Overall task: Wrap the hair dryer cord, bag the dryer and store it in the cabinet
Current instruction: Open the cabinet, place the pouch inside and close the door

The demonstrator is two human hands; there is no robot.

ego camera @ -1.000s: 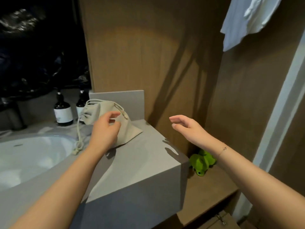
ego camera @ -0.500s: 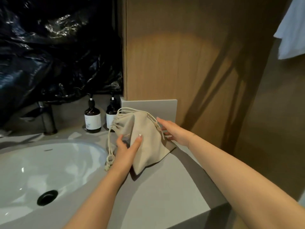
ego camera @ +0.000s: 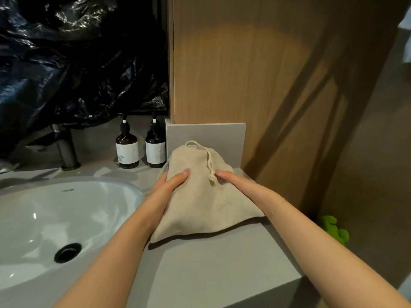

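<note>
A beige drawstring bag (ego camera: 200,196) lies on the grey counter (ego camera: 211,263), its gathered mouth pointing away from me toward the small grey backsplash. A knotted white cord hangs down its top. My left hand (ego camera: 169,185) grips the bag's left side and my right hand (ego camera: 235,183) grips its right side, fingers laid on the cloth. The bag bulges, but the hair dryer and its cord are hidden from view.
A white sink (ego camera: 55,218) with a black drain sits left of the bag. Two dark pump bottles (ego camera: 142,150) and a metal faucet (ego camera: 66,150) stand behind. A wooden panel (ego camera: 255,74) rises at the back. A green toy (ego camera: 333,227) lies lower right.
My right hand came in from the right and took hold of the bag. Both hands turned the bag so it lies flat between them, nearer to me.
</note>
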